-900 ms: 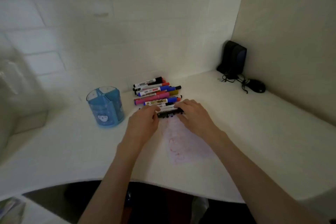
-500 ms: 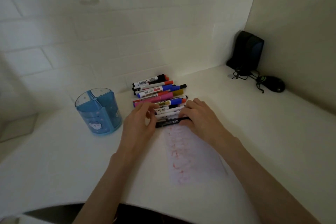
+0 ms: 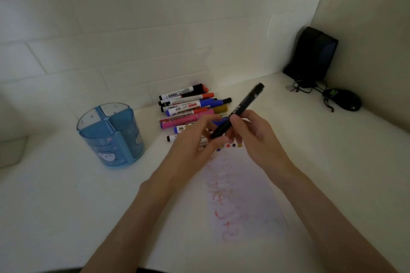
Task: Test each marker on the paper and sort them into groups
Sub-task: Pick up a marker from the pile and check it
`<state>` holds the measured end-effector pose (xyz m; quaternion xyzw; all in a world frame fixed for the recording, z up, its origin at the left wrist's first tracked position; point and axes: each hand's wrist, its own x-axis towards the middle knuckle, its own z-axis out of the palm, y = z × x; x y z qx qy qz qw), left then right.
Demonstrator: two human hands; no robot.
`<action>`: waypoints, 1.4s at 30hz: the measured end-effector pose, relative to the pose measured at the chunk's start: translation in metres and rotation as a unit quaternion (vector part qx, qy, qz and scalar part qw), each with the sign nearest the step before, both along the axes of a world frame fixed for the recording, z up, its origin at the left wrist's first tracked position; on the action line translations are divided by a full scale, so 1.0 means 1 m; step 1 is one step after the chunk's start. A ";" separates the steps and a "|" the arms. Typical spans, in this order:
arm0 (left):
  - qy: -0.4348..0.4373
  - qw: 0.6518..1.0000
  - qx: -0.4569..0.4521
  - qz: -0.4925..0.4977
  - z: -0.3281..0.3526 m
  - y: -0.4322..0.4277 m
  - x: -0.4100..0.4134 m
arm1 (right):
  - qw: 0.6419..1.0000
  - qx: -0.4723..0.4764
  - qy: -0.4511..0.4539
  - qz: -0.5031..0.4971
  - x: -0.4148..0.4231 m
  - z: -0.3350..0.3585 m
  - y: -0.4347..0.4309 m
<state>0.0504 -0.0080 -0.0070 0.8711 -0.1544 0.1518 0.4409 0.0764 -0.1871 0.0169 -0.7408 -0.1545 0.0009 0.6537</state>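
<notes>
The black marker (image 3: pixel 238 112) is held up in the air over the far edge of the paper (image 3: pixel 244 195), clear of the table (image 3: pixel 66 195). Its long axis runs on a slant. The low end sits just above the paper's far edge and the high end points up and away to the right, beyond the paper. The right hand (image 3: pixel 255 137) has its fingers and thumb curled round the lower half of the barrel and carries the weight. The left hand (image 3: pixel 195 139) is at the low end with its fingers bent toward it, but motion blur hides whether they pinch that end or only touch it. The low end is probably the cap or tip end, and it lies right between the two hands, with the left hand the nearer. A pull along the slanted axis, down and to the left, looks like what uncapping calls for. The paper, already marked with red scribbles, lies directly beneath for the test stroke. The other markers (image 3: pixel 188 106) lie in a pile just past the paper's far edge.
</notes>
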 end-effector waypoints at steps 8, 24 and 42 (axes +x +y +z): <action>-0.054 0.972 0.229 0.020 -0.011 0.002 -0.003 | 0.997 0.029 0.047 -0.049 0.000 -0.011 0.003; 0.106 0.993 0.055 -0.004 -0.005 0.025 -0.017 | 0.985 0.089 0.112 -0.093 0.017 -0.019 -0.033; 0.069 0.966 0.249 -0.001 -0.018 0.022 -0.014 | 0.984 -0.029 0.023 -0.174 0.024 -0.045 0.000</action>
